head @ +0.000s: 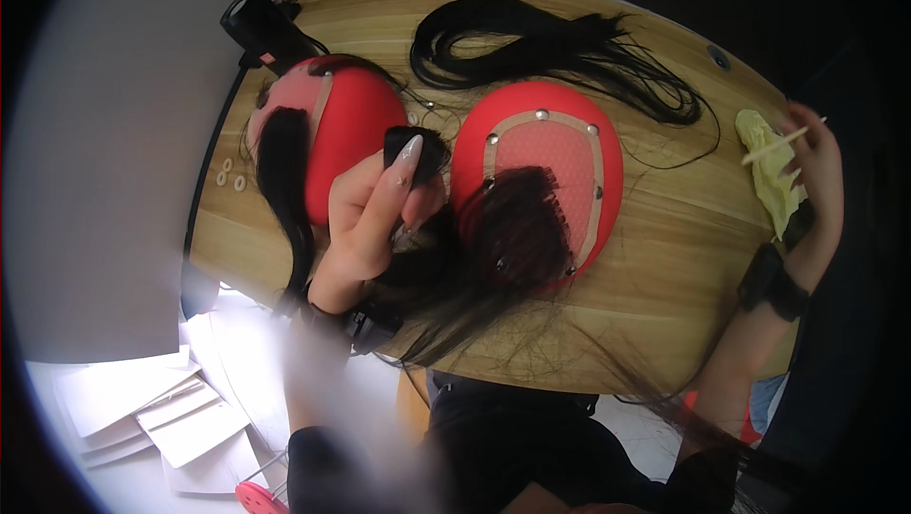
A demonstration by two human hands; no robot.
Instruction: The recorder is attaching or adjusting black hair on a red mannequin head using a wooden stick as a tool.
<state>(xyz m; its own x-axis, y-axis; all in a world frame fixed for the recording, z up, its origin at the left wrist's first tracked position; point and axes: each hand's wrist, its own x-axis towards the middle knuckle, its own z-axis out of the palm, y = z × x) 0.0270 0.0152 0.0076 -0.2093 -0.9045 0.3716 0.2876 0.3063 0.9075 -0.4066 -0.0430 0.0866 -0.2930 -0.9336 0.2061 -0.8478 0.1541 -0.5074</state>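
Observation:
My left hand (363, 218) pinches a folded tuft of black hair (414, 158) between thumb and fingers, above the gap between two red head forms. The nearer right-hand form (466, 129) carries a pinned lace wig base (534, 147) with a beige edge. Rows of dark hair (516, 229) are attached on the base's lower left part. On the left-hand form (366, 105), a second lace base (292, 90) holds a long black lock (281, 165). At the table's right edge, my right hand (818, 158) grips a thin pale stick (779, 144) over a crumpled yellow-green wrapper (758, 154).
A looped hank of long black hair (498, 51) lies at the back of the wooden table (676, 229). A black cylindrical device (260, 26) stands back left. Small pale rings (222, 178) lie left. A grey panel (128, 158) borders the left; white sheets (171, 414) are below.

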